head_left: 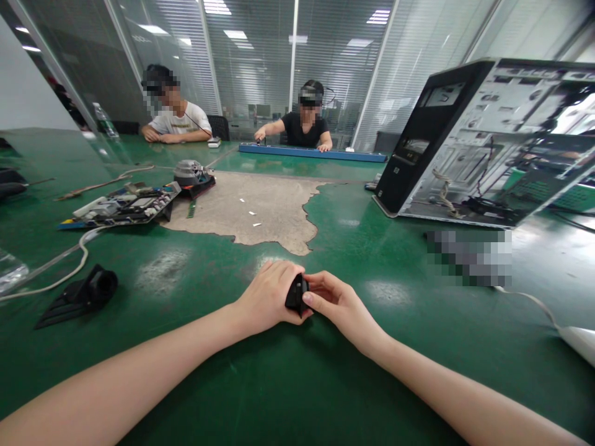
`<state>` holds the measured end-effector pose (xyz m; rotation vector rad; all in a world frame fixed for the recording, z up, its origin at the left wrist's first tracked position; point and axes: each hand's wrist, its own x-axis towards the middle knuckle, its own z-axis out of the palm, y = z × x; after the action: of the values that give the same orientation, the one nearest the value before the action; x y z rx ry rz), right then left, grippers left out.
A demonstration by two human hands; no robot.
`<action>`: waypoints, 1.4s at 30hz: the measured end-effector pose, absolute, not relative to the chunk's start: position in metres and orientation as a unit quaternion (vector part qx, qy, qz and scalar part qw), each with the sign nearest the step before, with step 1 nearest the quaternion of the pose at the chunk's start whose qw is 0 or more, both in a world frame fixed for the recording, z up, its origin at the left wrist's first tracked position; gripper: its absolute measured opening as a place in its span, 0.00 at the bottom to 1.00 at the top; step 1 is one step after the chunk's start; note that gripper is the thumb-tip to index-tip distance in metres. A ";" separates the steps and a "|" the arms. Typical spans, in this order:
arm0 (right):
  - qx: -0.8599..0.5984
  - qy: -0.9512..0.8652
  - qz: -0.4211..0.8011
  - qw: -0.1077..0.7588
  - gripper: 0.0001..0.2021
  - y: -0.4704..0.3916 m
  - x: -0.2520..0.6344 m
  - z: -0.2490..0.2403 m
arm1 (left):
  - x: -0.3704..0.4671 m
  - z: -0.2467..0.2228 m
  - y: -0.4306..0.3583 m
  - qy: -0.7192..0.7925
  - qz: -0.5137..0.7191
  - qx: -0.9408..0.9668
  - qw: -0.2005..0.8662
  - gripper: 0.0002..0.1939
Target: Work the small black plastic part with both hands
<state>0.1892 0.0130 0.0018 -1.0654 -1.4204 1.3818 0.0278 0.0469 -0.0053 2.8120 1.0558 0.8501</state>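
A small black part [296, 293] is held between my two hands, just above the green table [288, 378] near the middle of the view. My left hand [271, 294] wraps round it from the left, its back turned up. From the right, my right hand [335, 302] pinches the part's right edge between thumb and fingers. Much of the part is hidden by my fingers. Another black plastic piece [88, 290] with a round opening lies on the table at the left.
A circuit board [125, 204] and a grey-black fan unit [191, 175] stand back left, beside a bare brown patch [260, 207]. An open computer case [465, 142] stands at right, near a white cable [534, 303]. Two people sit across, one at a blue bar [311, 153].
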 end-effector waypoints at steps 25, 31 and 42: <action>-0.391 -0.678 0.487 0.386 0.07 0.011 0.193 0.000 | 0.026 -0.002 0.046 0.333 0.259 0.907 0.017 0.23; -0.378 -0.693 0.455 0.412 0.07 0.009 0.193 -0.002 | 0.026 -0.002 0.046 0.334 0.260 0.906 0.017 0.23; -0.387 -0.670 0.497 0.392 0.08 0.011 0.192 0.002 | 0.026 -0.002 0.047 0.335 0.262 0.905 0.022 0.23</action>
<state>0.1916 0.0108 0.0016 -0.9831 -1.7010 1.2629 0.0258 0.0469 -0.0021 2.8035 1.0369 0.8106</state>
